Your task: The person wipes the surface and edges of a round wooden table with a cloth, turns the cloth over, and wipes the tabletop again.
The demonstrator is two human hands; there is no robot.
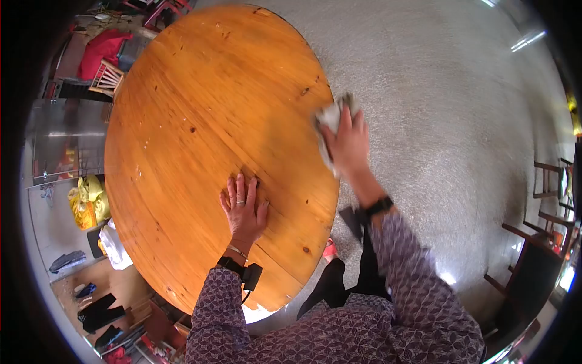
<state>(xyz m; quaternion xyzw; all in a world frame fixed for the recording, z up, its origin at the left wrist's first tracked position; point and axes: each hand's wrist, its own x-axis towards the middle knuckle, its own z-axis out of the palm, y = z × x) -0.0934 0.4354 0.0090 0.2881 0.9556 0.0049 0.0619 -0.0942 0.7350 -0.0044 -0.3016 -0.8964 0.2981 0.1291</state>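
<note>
A large round wooden table (200, 91) with an orange-brown varnished top fills the middle of the head view. My left hand (244, 209) lies flat on it near the front, fingers spread, a ring on one finger. At the table's right edge my right hand (351, 145) grips a greyish-white cloth (328, 116), slightly blurred by motion. The cloth hangs over the rim, and part of it is hidden behind the fingers. Small pale specks and dark knots dot the wood on the left side.
Grey floor (424, 121) stretches to the right. A dark table or bench with wooden chairs (545, 233) stands at the far right. On the left are a bamboo chair (108, 77), a red cloth (102, 53), yellow bags (89, 201) and a white bag (114, 247).
</note>
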